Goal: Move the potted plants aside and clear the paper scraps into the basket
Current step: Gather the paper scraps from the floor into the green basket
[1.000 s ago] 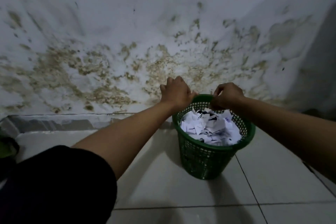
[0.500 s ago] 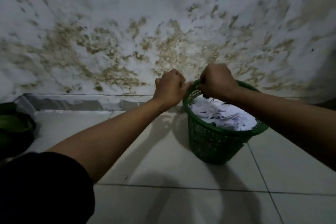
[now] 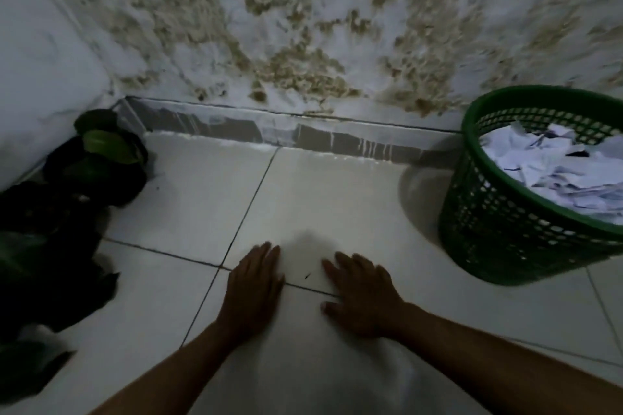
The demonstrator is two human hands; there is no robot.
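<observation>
Floor: pale tiles (image 3: 323,199) below a stained wall (image 3: 303,27).
Hands: our left hand (image 3: 254,283) and right hand (image 3: 362,293) lie flat and released on the tiles, well left of the basket (image 3: 499,212).
Scraps: paper scraps (image 3: 556,165) fill the basket.
Plants: two dim potted plants (image 3: 97,158), we judge, far left of the basket.
Advice: sweep palms low for stray bits; we see one dark fleck.

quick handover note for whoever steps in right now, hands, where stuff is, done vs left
Left hand and right hand: both open, flat over the floor tiles, holding nothing.
Green basket: upright by the wall on the right, filled with paper scraps.
Potted plants: set in the left corner.
Done: plants aside, scraps in the basket.
Left: only a tiny dark speck between the hands, if anything.
</observation>
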